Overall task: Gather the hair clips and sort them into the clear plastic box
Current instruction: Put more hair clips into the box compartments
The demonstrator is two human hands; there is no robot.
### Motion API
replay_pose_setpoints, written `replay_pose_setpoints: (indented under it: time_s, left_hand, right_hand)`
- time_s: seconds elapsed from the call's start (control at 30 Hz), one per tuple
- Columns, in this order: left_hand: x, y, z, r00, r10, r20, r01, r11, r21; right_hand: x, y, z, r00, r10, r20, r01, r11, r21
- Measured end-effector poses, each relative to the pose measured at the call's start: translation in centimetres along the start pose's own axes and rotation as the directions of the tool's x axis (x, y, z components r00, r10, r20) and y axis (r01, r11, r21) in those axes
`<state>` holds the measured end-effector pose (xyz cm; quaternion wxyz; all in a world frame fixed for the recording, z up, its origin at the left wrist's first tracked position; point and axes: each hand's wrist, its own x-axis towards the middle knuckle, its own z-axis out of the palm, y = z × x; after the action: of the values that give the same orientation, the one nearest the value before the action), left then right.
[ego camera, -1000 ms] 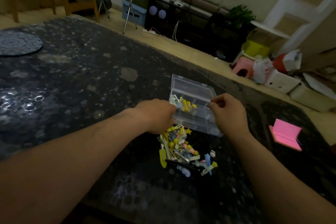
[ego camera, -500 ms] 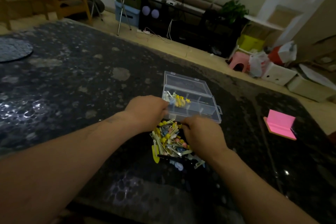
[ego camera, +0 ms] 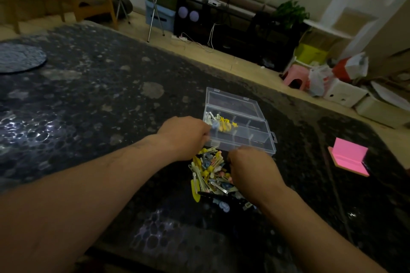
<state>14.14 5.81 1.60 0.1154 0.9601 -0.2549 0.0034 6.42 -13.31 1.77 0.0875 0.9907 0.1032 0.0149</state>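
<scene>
Facing knuckles-up — left hand (ego camera: 184,137) at box (ego camera: 255,139), right hand (ego camera: 250,168) over clips (ego camera: 208,173).

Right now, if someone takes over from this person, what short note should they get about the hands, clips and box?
Left hand: curled at the box's left end; what its grip holds is hidden.
Right hand: knuckles up on the clip pile, grip hidden.
Done: box is open, a few clips lie in its left end.
To do: most clips sit piled on the table before the box.
</scene>
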Motion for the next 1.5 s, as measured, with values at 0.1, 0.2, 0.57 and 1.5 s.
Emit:
replay_pose_setpoints:
  time_s: [0.1,0.2,0.57,1.5]
  left_hand:
    - [-0.2,0.1,-0.1,1.000,-0.014,0.012,0.014,1.000,-0.007]
    - [-0.2,0.2,0.0,1.000,-0.017,0.012,0.017,1.000,-0.018]
    - [0.1,-0.1,0.4,1.000,0.007,0.007,-0.007,1.000,-0.013]
    - [0.2,-0.2,-0.8,0.994,-0.004,0.111,0.012,0.997,-0.077]
  right_hand:
    - [0.0,-0.2,-0.3,1.000,-0.022,0.017,0.022,1.000,0.012]
    - [0.0,-0.4,-0.4,0.999,-0.040,0.023,0.040,0.999,0.019]
    - [0.9,0.0,-1.1,0.996,-0.045,0.080,0.038,0.996,0.080]
    - [10.1,5.8,-3.2,0.928,0.365,0.082,-0.324,0.675,0.663]
